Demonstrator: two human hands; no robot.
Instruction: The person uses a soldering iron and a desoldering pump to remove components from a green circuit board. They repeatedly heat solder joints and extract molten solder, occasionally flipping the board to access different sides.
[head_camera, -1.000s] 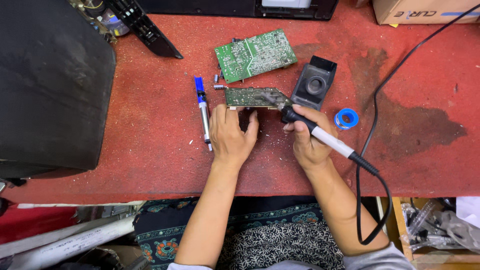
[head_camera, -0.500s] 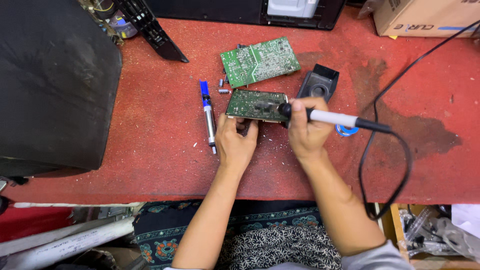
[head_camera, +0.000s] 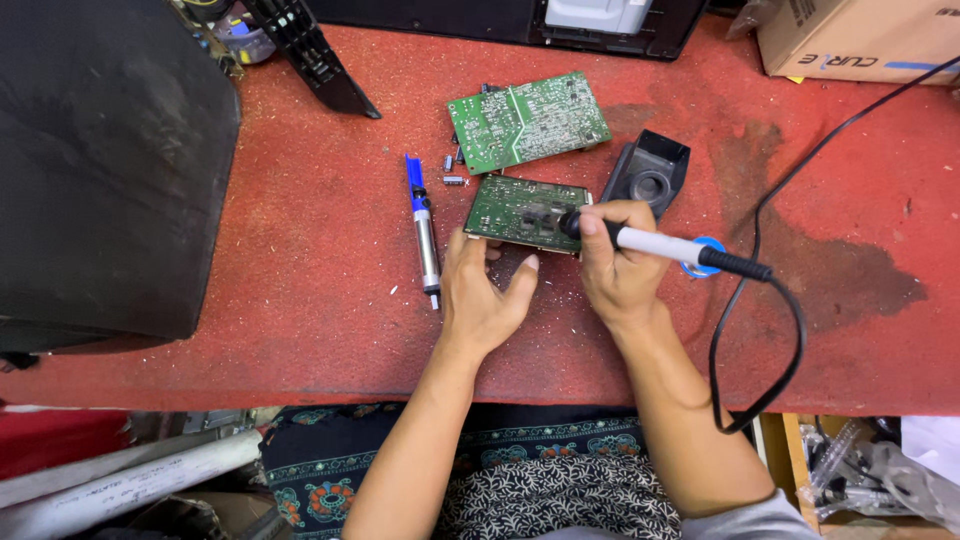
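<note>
Left hand (head_camera: 482, 290) grips the near edge of the small circuit board (head_camera: 525, 212) — right hand (head_camera: 618, 268) grasps the soldering iron (head_camera: 668, 246), tip on the board, handle trailing right.

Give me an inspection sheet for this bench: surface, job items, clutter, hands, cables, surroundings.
Surface: red textured bench top, darkly stained at the right.
Job's things: green circuit board propped up at the near edge; soldering iron with its tip at the board.
Clutter: second circuit board lying flat behind; blue-topped desoldering pump; loose small components; black iron stand; blue solder reel, partly hidden.
Grippers: left hand steadies the board; right hand grips the iron.
Cables: black iron cord loops off the front edge.
Surroundings: large black casing at left; cardboard box top right.
</note>
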